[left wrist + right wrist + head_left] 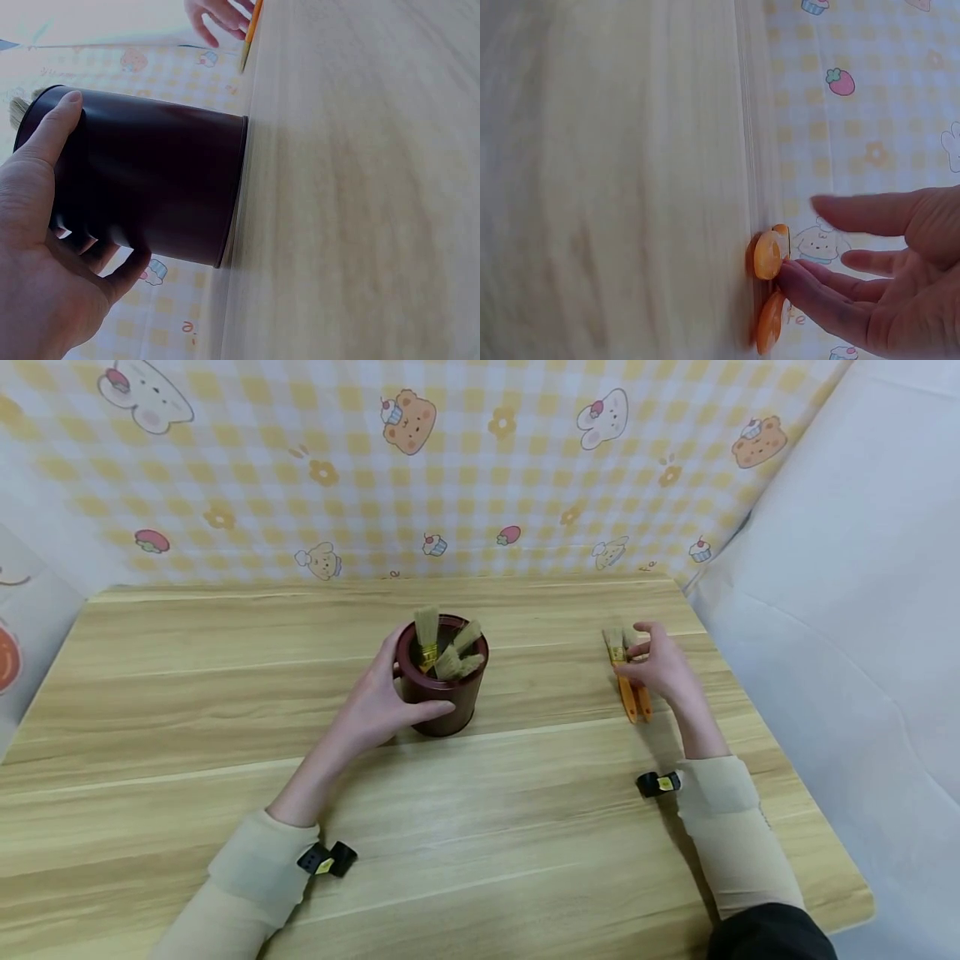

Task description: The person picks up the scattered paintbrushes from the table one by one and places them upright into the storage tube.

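A dark brown cylindrical cup stands upright near the middle of the table, several pale-bristled paintbrushes poking bristles-up from its mouth. My left hand holds it from the left, thumb across the near side and fingers around the far side. Further right, two paintbrushes with orange handles lie side by side, bristles towards the back. Over them hovers my right hand, thumb and fingers spread apart. In the right wrist view, a fingertip is right at the orange handle ends, with nothing gripped.
The wooden table ends at a yellow-checked cloth behind. White sheeting hangs beyond the right edge, close to the right arm. Small black devices are strapped at both sleeve cuffs.
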Demonstrator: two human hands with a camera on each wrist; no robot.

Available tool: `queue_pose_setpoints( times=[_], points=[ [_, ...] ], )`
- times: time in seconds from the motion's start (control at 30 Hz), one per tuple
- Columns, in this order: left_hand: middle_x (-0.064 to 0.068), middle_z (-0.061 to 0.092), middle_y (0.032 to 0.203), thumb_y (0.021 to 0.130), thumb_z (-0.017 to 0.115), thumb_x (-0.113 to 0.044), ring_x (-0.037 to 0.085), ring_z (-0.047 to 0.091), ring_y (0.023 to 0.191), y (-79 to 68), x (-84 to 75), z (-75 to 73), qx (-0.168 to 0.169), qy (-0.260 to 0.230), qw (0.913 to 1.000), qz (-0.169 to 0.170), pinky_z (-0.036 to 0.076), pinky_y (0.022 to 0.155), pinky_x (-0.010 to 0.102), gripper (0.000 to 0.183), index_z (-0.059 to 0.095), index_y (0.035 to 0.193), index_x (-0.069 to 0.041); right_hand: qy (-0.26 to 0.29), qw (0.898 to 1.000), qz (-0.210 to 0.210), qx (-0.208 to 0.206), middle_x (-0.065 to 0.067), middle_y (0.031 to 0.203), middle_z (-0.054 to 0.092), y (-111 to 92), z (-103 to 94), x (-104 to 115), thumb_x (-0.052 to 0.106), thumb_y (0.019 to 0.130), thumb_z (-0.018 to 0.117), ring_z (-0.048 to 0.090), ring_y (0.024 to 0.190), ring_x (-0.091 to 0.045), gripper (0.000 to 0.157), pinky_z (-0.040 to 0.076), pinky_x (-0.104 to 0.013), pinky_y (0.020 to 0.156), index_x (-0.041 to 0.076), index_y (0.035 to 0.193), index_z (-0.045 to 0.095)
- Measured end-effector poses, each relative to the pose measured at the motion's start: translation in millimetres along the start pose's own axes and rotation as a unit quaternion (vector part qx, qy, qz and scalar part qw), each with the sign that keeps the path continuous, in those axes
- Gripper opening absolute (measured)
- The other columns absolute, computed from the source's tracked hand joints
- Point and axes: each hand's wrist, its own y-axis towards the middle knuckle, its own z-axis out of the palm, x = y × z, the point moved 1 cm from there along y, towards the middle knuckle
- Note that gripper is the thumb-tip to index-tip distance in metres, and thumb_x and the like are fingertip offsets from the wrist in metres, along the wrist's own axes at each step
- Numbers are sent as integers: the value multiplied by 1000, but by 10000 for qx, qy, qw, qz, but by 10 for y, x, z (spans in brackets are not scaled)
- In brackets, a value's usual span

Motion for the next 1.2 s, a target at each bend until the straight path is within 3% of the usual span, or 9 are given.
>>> queue_pose_setpoints(
  times=[0.13, 0.3, 0.57, 0.73, 0.93, 1.2],
  points=[
    [2, 41, 162, 72, 95, -38, 27, 41, 150, 5, 4, 2, 22, -47, 10000, 15, 33, 121, 60, 117, 19, 162, -40, -173, 9997, -31, 189, -33, 139, 52, 29, 17, -22, 1, 90, 75, 62, 119, -45, 93, 58, -44, 90, 3, 163, 17],
    [2, 42, 161, 72, 95, -38, 27, 42, 149, 10, 7, 0, 2, -37, 10000, 31, 33, 121, 60, 117, 21, 162, -39, -331, 9988, -78, 338, -34, 143, 49, 56, 26, -42, 0, 88, 77, 60, 121, -46, 95, 56, -48, 94, 4, 163, 19],
    [1, 41, 162, 72, 95, -38, 27, 40, 150, 9, 9, -2, 28, -42, 10000, 19, 32, 122, 59, 116, 21, 161, -39, -474, 9983, -109, 333, -29, 135, 54, 67, 48, -43, 1, 87, 78, 63, 112, -40, 93, 56, -34, 83, 1, 161, 23],
    [1, 41, 161, 72, 95, -39, 26, 42, 148, 6, 3, -1, 37, -59, 10000, 10, 33, 122, 58, 116, 21, 161, -40, -213, 9991, -184, 332, -27, 125, 57, 56, 52, -20, -2, 88, 72, 64, 102, -30, 86, 53, -23, 75, -3, 160, 24],
    [0, 40, 162, 72, 95, -41, 26, 43, 147, -2, -2, -1, 61, -76, 10000, -13, 33, 121, 59, 117, 20, 162, -40, 373, 9981, -474, 86, -20, 113, 56, 26, 55, 76, -7, 86, 70, 58, 87, -12, 79, 55, -19, 67, -4, 156, 33],
    [-1, 40, 162, 72, 94, -43, 24, 42, 148, -4, 8, -5, 38, -84, 10000, 18, 33, 121, 59, 115, 21, 161, -41, 776, 9900, -1113, -396, -11, 109, 55, -105, 56, 348, -5, 88, 72, 56, 88, -8, 77, 52, -13, 71, 2, 155, 34]
  ],
)
